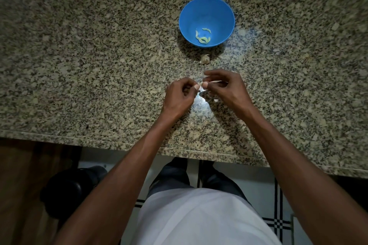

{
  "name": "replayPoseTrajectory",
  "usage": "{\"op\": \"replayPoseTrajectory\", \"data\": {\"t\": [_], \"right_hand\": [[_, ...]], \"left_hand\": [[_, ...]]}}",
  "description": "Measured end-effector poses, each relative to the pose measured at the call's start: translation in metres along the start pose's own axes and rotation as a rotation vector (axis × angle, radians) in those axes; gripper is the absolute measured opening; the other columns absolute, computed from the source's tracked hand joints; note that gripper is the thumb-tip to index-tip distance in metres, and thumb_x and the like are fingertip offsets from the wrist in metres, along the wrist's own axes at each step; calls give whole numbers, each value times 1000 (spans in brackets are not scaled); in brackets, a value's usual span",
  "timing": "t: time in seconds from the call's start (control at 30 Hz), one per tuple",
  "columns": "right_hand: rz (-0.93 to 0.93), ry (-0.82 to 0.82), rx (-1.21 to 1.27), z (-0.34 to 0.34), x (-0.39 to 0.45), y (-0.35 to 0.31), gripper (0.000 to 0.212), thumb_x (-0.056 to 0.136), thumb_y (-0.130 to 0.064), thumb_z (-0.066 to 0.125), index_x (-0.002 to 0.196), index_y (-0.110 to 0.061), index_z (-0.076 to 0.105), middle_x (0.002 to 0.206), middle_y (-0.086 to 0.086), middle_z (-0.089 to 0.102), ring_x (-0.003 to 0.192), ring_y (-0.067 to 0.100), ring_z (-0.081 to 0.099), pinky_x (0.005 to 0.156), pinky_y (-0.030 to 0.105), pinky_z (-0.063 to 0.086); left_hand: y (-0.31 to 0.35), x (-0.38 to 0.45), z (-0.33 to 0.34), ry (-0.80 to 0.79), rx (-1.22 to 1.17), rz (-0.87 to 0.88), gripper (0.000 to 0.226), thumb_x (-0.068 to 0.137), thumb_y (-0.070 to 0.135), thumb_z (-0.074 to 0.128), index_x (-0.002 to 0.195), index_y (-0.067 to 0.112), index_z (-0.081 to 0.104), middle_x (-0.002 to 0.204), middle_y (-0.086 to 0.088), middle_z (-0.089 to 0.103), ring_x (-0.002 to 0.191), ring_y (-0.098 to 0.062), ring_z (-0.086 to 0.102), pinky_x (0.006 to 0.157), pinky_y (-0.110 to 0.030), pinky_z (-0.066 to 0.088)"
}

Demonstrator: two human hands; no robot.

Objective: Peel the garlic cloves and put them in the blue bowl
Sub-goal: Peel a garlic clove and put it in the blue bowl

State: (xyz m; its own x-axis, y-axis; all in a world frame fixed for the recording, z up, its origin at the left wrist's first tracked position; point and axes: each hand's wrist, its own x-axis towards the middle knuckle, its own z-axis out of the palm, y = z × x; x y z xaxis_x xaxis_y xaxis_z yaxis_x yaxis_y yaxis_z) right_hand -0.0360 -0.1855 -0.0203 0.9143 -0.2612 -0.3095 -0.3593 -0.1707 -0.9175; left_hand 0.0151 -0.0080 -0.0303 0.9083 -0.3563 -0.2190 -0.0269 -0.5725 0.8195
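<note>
Head view: nearest the camera is the person's white garment (199, 219), cut off by the bottom edge, with dark trousers and shoes partly visible below the speckled beige-and-black granite countertop (79, 55), whose front edge runs across the frame. A dark rounded object (67, 191) stands on the floor at lower left; its outline merges with shadow and its nature cannot be determined. Both bare forearms extend forward and converge above the countertop. The left hand (179, 96) has its fingers curled inward, thumb and forefinger pinched at the end of a small pale garlic clove (201, 85). The right hand (225, 89) pinches the same clove from the opposite side, thumb below and forefinger arched above; the clove is mostly hidden between the fingertips, so whether skin remains on it cannot be told. A bright glare patch on the stone beneath the hands obscures small pale fragments (216, 100) lying there; these may be peel, but the detail is too fine to confirm. Beyond the hands, just short of the bowl, lies a small papery garlic remnant (205, 59). The round blue plastic bowl (187, 16) stands upright behind it and holds several pale yellow-green peeled garlic cloves (203, 38) clustered at the bottom; their exact count is unclear.
</note>
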Motion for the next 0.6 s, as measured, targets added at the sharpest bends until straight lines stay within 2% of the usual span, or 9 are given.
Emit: {"op": "replayPoseTrajectory", "data": {"t": [0.1, 0.2, 0.3, 0.4, 0.5, 0.6], "right_hand": [[-17, -48, -28, 2, 3, -2, 20, 91, -21, 81, 108, -11, 80, 94, 1, 80, 84, 17, 78, 79, 39, 65], [-82, -60, -117, 6, 4, -6, 14, 96, -24, 75, 103, -13, 80, 88, -1, 79, 80, 15, 76, 77, 36, 64], [-135, -98, -202, 8, 3, -8, 13, 100, -26, 69, 102, -16, 78, 87, -2, 77, 80, 14, 74, 74, 33, 60], [47, -171, 124, 7, 1, -7, 17, 100, -23, 70, 107, -9, 75, 97, 10, 76, 86, 23, 73, 80, 37, 63], [304, -162, 512, 5, 1, -11, 12, 99, -11, 68, 107, -3, 74, 96, 10, 73, 88, 19, 69, 79, 30, 61], [408, -160, 623, 2, 5, -13, 7, 97, -8, 69, 101, -6, 75, 98, 11, 73, 95, 23, 70, 84, 33, 62]], "left_hand": [[1, 1, -1, -10, 81, 57, 10, 101, 15, 64, 106, 9, 70, 89, -2, 69, 79, -11, 67, 72, -22, 58], [2, 1, -3, -11, 153, 106, 9, 101, 9, 61, 105, 7, 69, 88, -1, 67, 75, -3, 62, 64, -9, 49], [2, 2, -8, -28, 130, 86, 11, 100, 5, 61, 104, 8, 71, 87, 1, 68, 73, 1, 62, 60, -7, 47], [3, 5, -15, -40, 22, 49, 9, 97, 6, 66, 99, 12, 72, 88, 5, 71, 78, 2, 66, 69, -14, 55], [2, 6, -21, -60, -64, 41, 6, 95, 6, 68, 97, 10, 73, 91, 2, 74, 85, -6, 70, 76, -23, 60], [-3, 3, -23, -61, -100, 2, 5, 96, 11, 69, 97, 15, 72, 89, 6, 71, 80, -1, 67, 72, -19, 55]]}}
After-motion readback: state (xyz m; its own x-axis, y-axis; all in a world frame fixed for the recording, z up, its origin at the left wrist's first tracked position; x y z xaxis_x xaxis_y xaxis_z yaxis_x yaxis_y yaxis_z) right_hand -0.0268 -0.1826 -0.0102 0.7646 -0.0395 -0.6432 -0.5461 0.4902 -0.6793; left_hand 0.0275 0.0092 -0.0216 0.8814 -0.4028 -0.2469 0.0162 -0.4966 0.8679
